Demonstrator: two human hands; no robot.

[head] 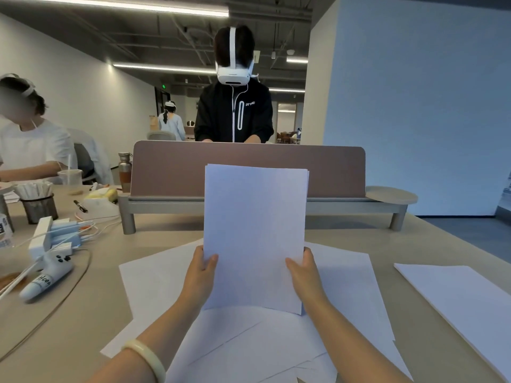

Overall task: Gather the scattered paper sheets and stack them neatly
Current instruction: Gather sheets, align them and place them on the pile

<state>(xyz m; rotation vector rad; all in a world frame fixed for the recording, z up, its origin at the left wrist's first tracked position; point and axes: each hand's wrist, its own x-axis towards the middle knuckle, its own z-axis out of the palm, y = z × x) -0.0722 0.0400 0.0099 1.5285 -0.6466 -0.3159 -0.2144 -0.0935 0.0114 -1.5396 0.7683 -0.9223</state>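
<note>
I hold a stack of white paper sheets (254, 233) upright in front of me, its lower edge near the table. My left hand (200, 275) grips its left edge and my right hand (302, 272) grips its right edge, thumbs on the front. Beneath it, several loose white sheets (249, 346) lie overlapping at different angles on the beige table (83, 327). Another white sheet (464, 302) lies apart at the right, running to the table's edge.
A brown desk divider (171, 167) on a grey shelf crosses the table behind the papers. At the left lie a white controller (47, 275), chargers with cables (58, 233), a mesh pen cup (38, 208) and a tissue pack. People sit opposite and at left.
</note>
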